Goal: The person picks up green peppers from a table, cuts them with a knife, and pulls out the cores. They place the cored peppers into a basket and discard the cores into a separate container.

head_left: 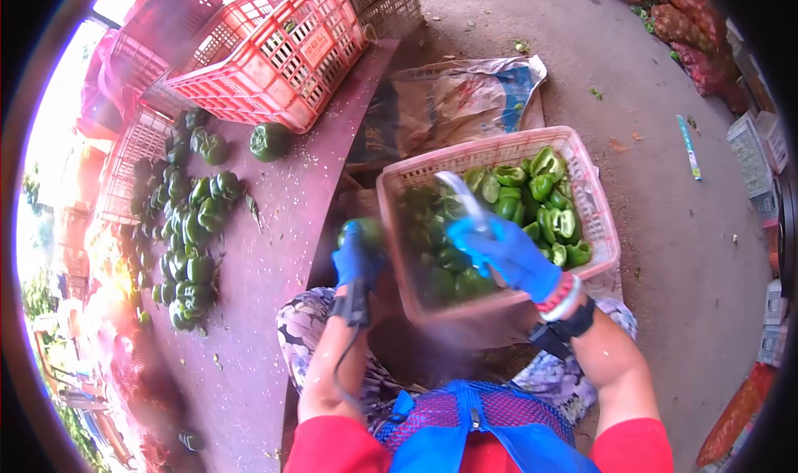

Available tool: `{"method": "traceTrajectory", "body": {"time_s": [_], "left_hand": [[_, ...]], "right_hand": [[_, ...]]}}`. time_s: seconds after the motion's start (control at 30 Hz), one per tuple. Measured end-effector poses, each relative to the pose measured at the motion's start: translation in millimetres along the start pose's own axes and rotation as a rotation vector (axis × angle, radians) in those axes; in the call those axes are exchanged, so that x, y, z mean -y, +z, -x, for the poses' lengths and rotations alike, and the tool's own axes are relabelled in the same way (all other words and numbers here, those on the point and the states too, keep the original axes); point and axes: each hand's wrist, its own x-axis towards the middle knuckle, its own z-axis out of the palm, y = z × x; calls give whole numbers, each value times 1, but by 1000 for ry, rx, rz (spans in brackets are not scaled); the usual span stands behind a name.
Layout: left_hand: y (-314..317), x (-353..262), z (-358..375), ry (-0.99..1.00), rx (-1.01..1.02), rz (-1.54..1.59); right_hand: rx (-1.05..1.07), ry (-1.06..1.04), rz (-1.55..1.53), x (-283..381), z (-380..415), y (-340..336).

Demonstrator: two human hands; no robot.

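Note:
My left hand [352, 261], in a blue glove, holds a green pepper [362, 230] just left of a pink basket [499, 309]. My right hand [505, 248], also gloved in blue, is closed round a knife [459, 192] over the basket, its curved pale blade pointing up and left. Cut green peppers [559, 224] lie in the basket, with light hollow insides showing on the right side. A haze blurs the basket's left part. On the purple-brown table [274, 248] to the left lies a pile of whole green peppers [187, 240].
A large pink crate [283, 53] stands at the table's far end, near a lone pepper [270, 141]. Crumpled sacking [457, 99] lies beyond the basket. Filled red net sacks [686, 24] and grey crates [756, 153] line the right side.

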Motion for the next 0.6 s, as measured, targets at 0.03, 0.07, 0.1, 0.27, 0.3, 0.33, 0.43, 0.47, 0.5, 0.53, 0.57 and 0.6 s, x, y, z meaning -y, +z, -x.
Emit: {"method": "traceTrajectory", "body": {"time_s": [0.03, 0.07, 0.1, 0.27, 0.3, 0.33, 0.43, 0.47, 0.5, 0.53, 0.57, 0.6], "left_hand": [[-14, 2, 2, -17, 202, 165], [-18, 0, 6, -28, 404, 331], [-17, -1, 9, 27, 550, 351], [34, -48, 95, -403, 887, 233], [42, -57, 101, -396, 979, 180], [47, -64, 101, -386, 1064, 129], [61, -69, 93, 1, 996, -272], [63, -68, 88, 58, 1016, -298], [63, -65, 83, 111, 1035, -320], [63, -61, 78, 162, 1051, -339], [63, -60, 71, -2, 977, -291], [63, -55, 64, 25, 957, -275]], "right_hand": [[1, -14, 59, -1, -2, 9], [34, 8, 16, -8, -5, 13], [68, 25, -30, -15, -12, 15], [139, -71, -211, -9, -28, 24], [139, -110, -223, -6, -31, 20], [166, -74, -245, 8, -28, 16], [120, -12, -267, 16, -30, 9], [99, -29, -226, 12, -34, 5], [78, -39, -184, 6, -38, 1], [57, -45, -142, 3, -40, -1], [-28, -19, -15, 0, -38, -2], [-14, -45, -40, 0, -38, -4]]}}
